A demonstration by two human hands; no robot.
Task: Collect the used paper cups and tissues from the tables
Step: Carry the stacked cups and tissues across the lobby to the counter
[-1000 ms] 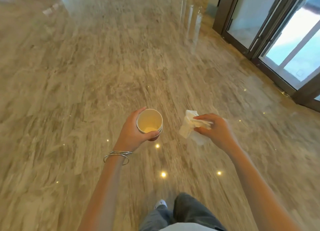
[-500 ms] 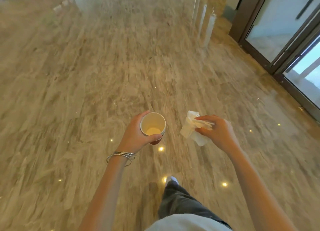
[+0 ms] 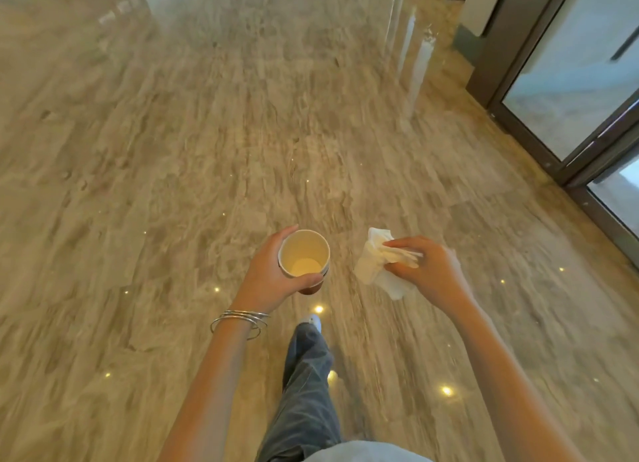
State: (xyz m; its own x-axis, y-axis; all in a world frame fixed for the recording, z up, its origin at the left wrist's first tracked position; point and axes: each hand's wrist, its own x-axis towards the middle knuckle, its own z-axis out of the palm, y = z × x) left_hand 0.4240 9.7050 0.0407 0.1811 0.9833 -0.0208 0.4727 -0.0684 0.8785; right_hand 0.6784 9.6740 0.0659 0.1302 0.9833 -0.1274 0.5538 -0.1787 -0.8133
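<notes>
The paper cup (image 3: 304, 254) sits upright in the left hand (image 3: 273, 275), mouth open to the camera, its pale inside bare apart from a lighter round patch at the bottom. A brown band of its outer wall shows just under the thumb. The fingers (image 3: 281, 233) of that hand curl round the far side of the cup and the thumb presses across the near side, so the hand is clamped on it. Several thin metal bangles (image 3: 240, 318) ring the left wrist.

To the right of the cup, apart from it, a crumpled white tissue (image 3: 375, 261) hangs from the right hand (image 3: 428, 271). The fingertips are pinched together on the tissue's upper folds, and the loose part droops below the hand.

Both hands are held out in front of the body, above a glossy beige stone floor (image 3: 173, 150) that carries small bright reflections of lights. Below the hands a leg in grey trousers (image 3: 307, 392) reaches forward, with a light shoe (image 3: 311, 321) at its end. At the right edge stand dark-framed glass doors (image 3: 570, 81).
</notes>
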